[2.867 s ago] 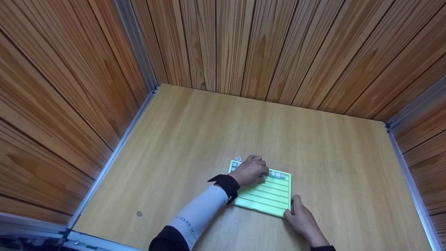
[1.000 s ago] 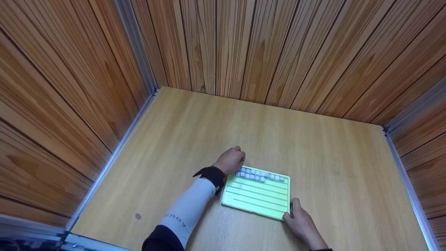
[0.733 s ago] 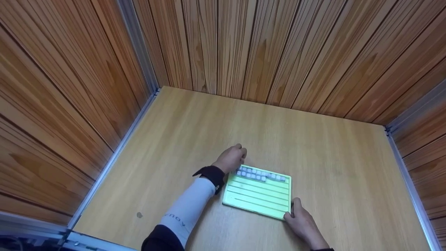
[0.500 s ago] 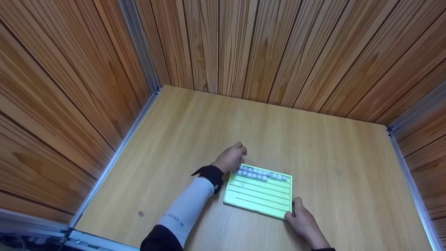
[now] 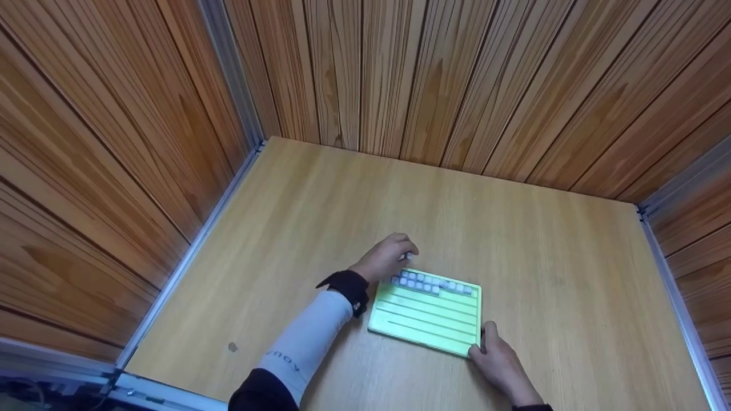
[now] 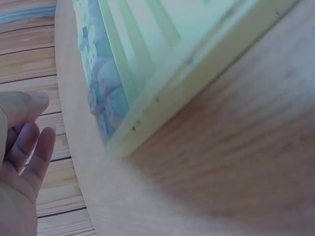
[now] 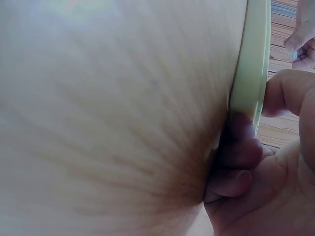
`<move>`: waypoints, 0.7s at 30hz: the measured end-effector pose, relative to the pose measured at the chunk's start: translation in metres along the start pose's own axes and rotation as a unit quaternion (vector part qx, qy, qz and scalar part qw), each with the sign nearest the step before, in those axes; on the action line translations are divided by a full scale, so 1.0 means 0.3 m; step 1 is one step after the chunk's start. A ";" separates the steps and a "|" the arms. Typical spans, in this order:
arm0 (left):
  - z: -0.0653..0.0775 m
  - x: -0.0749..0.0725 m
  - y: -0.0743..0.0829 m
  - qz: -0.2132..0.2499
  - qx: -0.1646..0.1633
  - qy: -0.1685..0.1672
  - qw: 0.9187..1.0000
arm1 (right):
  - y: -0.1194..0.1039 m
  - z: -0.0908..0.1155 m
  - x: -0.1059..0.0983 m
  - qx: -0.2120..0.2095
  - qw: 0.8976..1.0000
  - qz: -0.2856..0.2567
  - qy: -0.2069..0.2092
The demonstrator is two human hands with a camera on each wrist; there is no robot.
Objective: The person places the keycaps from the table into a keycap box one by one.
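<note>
A light green ridged tray (image 5: 422, 322) rests on the table, with two rows of small white blocks (image 5: 422, 282) along its far edge. In the left wrist view these blocks (image 6: 108, 83) look rounded and bear small dark marks. My left hand (image 5: 385, 257), a black band at its wrist, is just beyond the tray's far left corner. Its fingertips pinch one small white block (image 5: 407, 256), which the right wrist view also shows as a pale bit (image 7: 293, 55). My right hand (image 5: 499, 365) grips the tray's near right corner, thumb on top and fingers curled underneath.
The wooden table (image 5: 542, 257) is bounded by plank walls (image 5: 428, 74) at the back and sides, with metal rails (image 5: 188, 257) along the edges. A dark spot (image 5: 232, 346) marks the table at the left.
My left hand moved from above the block rows to behind the tray's far left corner, where a loose block lay. Now it shifts slightly right, pinching a block. My right hand keeps its grip.
</note>
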State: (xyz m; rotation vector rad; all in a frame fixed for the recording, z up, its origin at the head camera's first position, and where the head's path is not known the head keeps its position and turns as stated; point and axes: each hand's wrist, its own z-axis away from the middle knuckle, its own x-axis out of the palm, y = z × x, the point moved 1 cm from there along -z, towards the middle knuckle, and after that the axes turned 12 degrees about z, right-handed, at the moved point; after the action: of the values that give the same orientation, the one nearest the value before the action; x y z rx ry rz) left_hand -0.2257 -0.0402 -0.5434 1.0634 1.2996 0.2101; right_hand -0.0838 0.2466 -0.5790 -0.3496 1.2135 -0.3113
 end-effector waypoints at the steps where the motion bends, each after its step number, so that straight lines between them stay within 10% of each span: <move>1: -0.001 0.003 0.005 0.005 0.005 -0.004 1.000 | 0.001 -0.001 0.000 0.001 1.000 0.001 0.001; 21: -0.024 0.107 0.100 0.014 0.087 -0.075 0.993 | -0.004 -0.002 0.001 0.021 1.000 -0.002 -0.009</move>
State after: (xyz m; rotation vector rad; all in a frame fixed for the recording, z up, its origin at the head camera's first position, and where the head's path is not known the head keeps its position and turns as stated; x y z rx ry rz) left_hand -0.2089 0.0009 -0.5424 1.2230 1.1842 0.0372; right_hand -0.0842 0.2452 -0.5790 -0.3185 1.1876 -0.3368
